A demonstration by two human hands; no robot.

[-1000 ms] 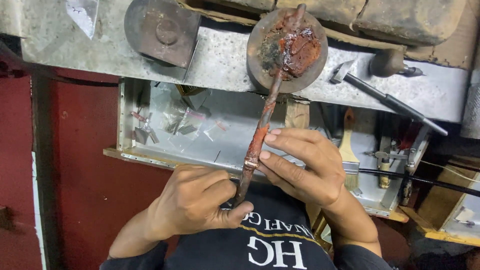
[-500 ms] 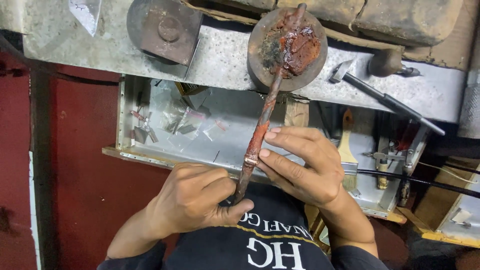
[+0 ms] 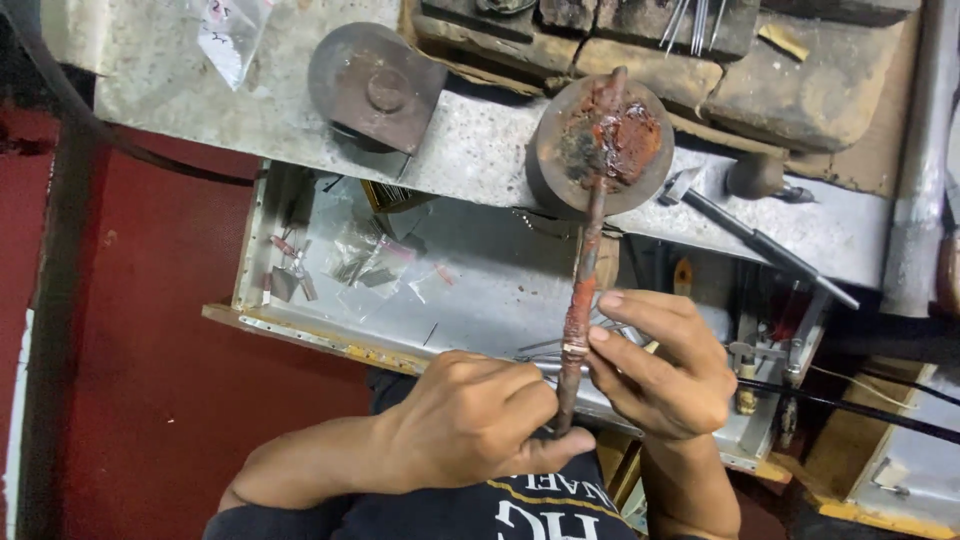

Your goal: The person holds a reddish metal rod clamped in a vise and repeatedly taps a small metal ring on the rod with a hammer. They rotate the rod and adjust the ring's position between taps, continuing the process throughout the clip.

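The left hand (image 3: 470, 425) has its grip clamped around the lower end of a long reddish rod (image 3: 583, 290), fingers curled tight and thumb pressed along the shaft. The right hand (image 3: 665, 365) pinches the same rod just above the left hand, thumb and fingertips closed on a pale metal band (image 3: 573, 348) wrapped around it.

The rod slopes upward from the hands, and its far tip rests on a round, rust-stained block (image 3: 600, 145) that stands on the bench (image 3: 480, 160). Just right of that block lies a small hammer (image 3: 745, 230); well to its left sits a second round metal block (image 3: 375, 90). Below the block, an open metal drawer (image 3: 420, 290) holds small plastic bags and scraps.

Compared with a second ago, both hands keep the same hold and the rod has not shifted on the block.
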